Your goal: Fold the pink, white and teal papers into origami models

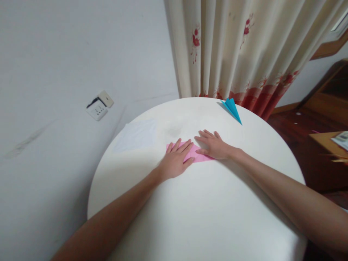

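Observation:
A piece of folded pink paper lies on the white round table, narrowing toward the right. My left hand rests flat over its left part, fingers spread and pointing away from me. On the right end lies my right hand, palm down, with its thumb on the pink sheet and its fingers stretched out past the far edge. Both hands hide parts of the paper. Beyond them, near the table's far edge, sits a blue paper airplane with its tip toward me.
White sheets lie at the table's left side. A wall with a socket stands close on the left. Behind the table hangs a cream curtain with red flowers. To the right is a wooden surface with papers on it.

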Available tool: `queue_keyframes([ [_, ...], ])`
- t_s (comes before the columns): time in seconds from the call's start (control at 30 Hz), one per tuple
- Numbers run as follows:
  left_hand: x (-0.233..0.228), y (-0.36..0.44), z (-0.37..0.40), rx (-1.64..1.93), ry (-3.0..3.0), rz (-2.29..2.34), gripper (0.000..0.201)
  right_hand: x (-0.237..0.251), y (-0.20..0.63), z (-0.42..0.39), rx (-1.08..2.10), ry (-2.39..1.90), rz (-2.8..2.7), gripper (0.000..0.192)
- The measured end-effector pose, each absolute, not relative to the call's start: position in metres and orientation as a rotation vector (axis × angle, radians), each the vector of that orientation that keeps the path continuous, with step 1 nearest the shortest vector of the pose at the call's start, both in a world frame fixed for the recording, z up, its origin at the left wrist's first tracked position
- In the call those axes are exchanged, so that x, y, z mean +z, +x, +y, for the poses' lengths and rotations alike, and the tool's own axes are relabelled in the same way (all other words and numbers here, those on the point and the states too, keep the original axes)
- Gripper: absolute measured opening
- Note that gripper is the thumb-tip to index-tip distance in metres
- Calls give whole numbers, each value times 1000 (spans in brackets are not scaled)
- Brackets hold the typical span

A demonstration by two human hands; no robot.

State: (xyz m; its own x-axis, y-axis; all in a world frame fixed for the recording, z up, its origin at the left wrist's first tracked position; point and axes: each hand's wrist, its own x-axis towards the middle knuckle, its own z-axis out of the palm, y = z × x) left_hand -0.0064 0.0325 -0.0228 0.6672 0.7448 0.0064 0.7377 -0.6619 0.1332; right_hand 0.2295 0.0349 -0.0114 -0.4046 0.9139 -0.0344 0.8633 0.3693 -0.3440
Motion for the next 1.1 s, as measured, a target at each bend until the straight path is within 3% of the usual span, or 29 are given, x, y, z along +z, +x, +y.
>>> queue_keyframes([
  [0.57,-16,-6,31,50,2763,1201,55,-10,229,34,445,-1604,-2472,73],
  [0.87,-17,-6,31,54,2765,1195,55,-13,228,34,429,-1613,-2467,56],
  [1.1,-18,-6,32,65,2760,1190,54,-11,227,32,425,-1624,-2475,57],
])
